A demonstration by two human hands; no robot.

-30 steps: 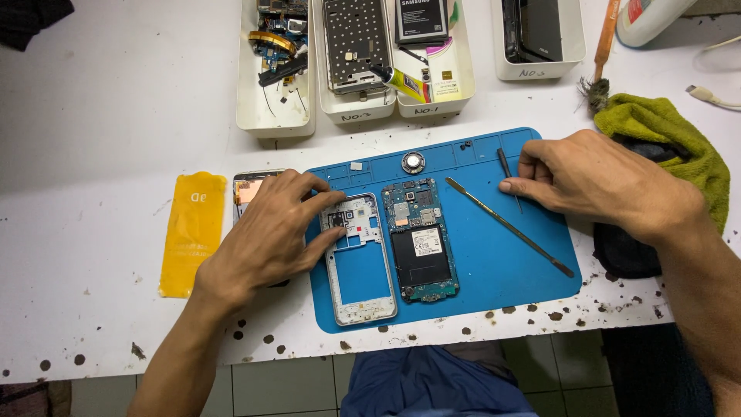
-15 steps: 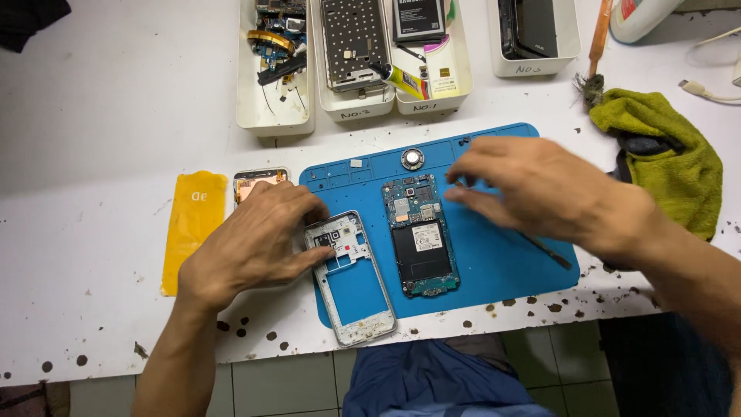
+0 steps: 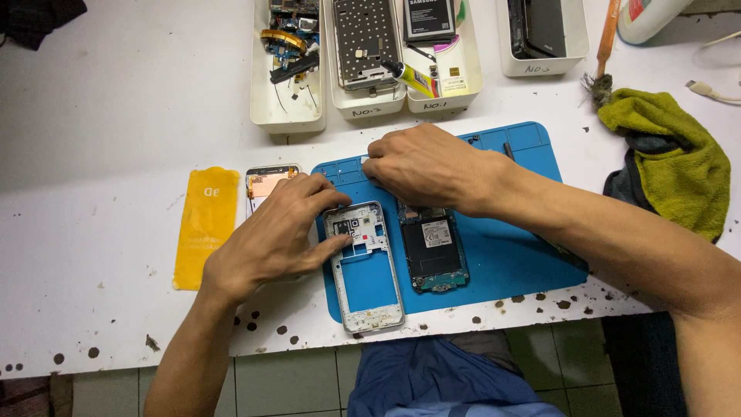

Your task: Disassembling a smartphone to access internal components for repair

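Down on the blue rubbery mat point(image 3: 509, 262), smooth with rounded corners and small moulded pockets along its far edge, lie two phone parts side by side. Nearer the left is a thin silvery-white plastic frame point(image 3: 367, 270), a rounded rectangle with a big open window showing the mat through it; the left hand point(image 3: 274, 235) rests over its top left corner, thumb and fingers point(image 3: 328, 247) loosely pressing the frame flat. Just right of it sits the dark phone body with its green circuit board point(image 3: 436, 251) exposed, glossy and cluttered. The right hand point(image 3: 428, 166) crosses over the board's top edge to the mat's far-left pockets, fingers pinched together; whether they grip anything I cannot tell. Around the mat the white surface point(image 3: 116, 116) is chipped and speckled with dark spots. A yellow film strip point(image 3: 204, 228) lies to the left, white plastic trays point(image 3: 289, 112) of parts behind, and a crumpled green towel point(image 3: 671, 154) to the right
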